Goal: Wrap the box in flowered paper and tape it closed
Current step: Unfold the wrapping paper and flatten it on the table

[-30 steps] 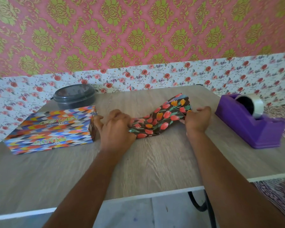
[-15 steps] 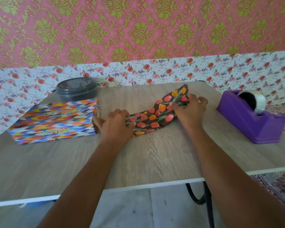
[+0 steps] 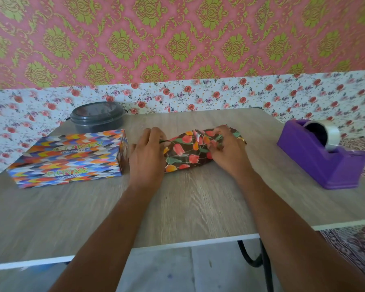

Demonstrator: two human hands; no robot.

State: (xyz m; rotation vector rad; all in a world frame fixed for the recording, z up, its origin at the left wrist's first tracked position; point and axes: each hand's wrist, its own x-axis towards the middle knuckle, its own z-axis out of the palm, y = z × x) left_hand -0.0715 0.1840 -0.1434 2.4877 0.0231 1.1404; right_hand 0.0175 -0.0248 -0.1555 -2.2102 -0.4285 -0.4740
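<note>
A piece of dark flowered paper (image 3: 188, 152) with red and orange tulips lies bunched on the wooden table (image 3: 198, 203), at its middle. My left hand (image 3: 147, 157) grips the paper's left end. My right hand (image 3: 228, 150) is closed over its right end, fingers curled into the folds. The box (image 3: 70, 158), long and covered in a many-coloured zigzag print, lies flat just left of my left hand, bare of paper. A purple tape dispenser (image 3: 322, 157) with a roll of clear tape stands at the right.
A dark round lidded container (image 3: 97, 119) sits at the back left, behind the box. The table's front edge (image 3: 177, 245) runs across below my forearms, with a black leg and floor beneath. Flowered wallpaper backs the table.
My right hand has moved left and toward me, bunching the paper's right end inward, so the paper is now shorter and more crumpled. My left hand stays on the left end.
</note>
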